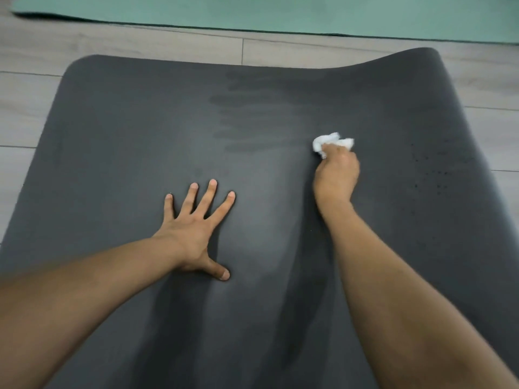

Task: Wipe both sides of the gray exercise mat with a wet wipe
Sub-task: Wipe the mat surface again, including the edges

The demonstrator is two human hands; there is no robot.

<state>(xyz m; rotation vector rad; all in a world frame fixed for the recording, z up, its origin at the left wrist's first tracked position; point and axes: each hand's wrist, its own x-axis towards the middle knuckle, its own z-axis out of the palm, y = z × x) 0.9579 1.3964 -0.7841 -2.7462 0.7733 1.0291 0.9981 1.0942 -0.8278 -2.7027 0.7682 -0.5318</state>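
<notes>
Right hand (pixel 335 175) gripped the wipe (pixel 331 143) against the gray mat (pixel 112 130); left hand (pixel 193 231) lay flat on it.

Mat lay on the wood floor (pixel 28 46), its far right corner curled up. Wipe was crumpled, white, sticking out beyond the curled fingers, on the mat's right half. Left hand's 5 fingers were spread wide, palm down, near mid-mat. Darker damp streaks (pixel 252 113) showed between centre and far edge. A green mat (pixel 280 12) lay beyond, apart.

I can read no text, label, brand, number or sign anywhere in front of me: nothing is printed on the gray exercise mat (pixel 140 136) that I can make out.
</notes>
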